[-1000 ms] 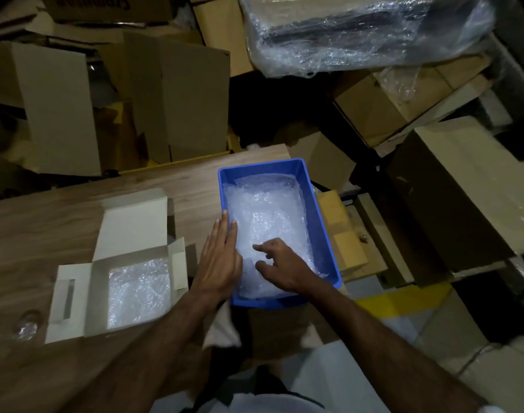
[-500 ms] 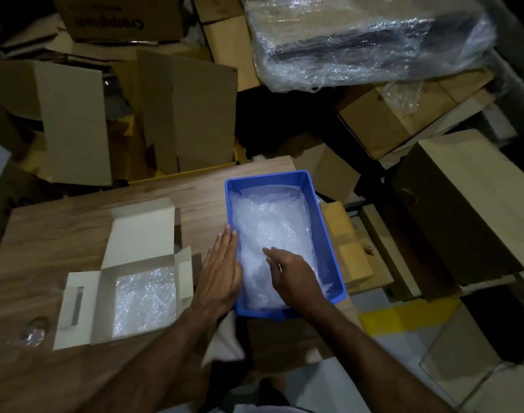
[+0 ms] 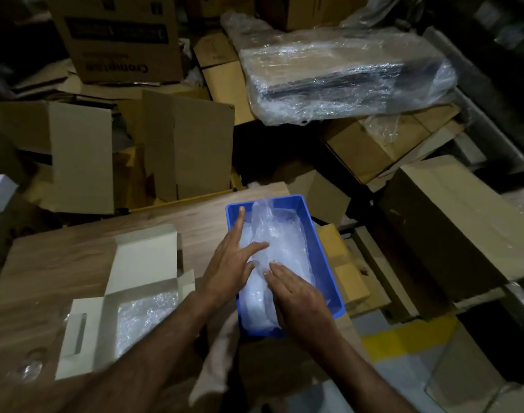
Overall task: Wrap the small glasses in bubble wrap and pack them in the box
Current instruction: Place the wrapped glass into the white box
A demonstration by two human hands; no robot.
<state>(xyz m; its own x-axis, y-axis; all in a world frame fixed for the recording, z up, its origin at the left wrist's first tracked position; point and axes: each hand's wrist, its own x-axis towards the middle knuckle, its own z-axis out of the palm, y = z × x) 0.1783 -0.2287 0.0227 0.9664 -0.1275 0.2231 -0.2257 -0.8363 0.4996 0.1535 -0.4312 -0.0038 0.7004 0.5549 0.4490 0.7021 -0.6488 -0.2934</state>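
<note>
A blue bin (image 3: 324,257) stands at the right end of the wooden table (image 3: 61,263), filled with a sheet of bubble wrap (image 3: 287,242) whose far end stands up from the bin. My left hand (image 3: 228,263) reaches over the bin's left wall with spread, straight fingers on the wrap. My right hand (image 3: 299,299) lies flat on the wrap at the near end, its fingertips almost meeting the left hand's. An open white box (image 3: 144,257) lined with bubble wrap sits to the left. A small clear glass (image 3: 28,365) lies near the table's front left edge.
Piles of brown cardboard boxes (image 3: 189,144) crowd the space behind and right of the table. A large parcel in clear film (image 3: 344,76) rests on top of them. A pale cloth (image 3: 216,362) hangs off the table's near edge below the bin.
My left hand has moved from the table beside the bin into it, fingers now spread on the wrap. The right hand flattened on the wrap, whose far end has risen.
</note>
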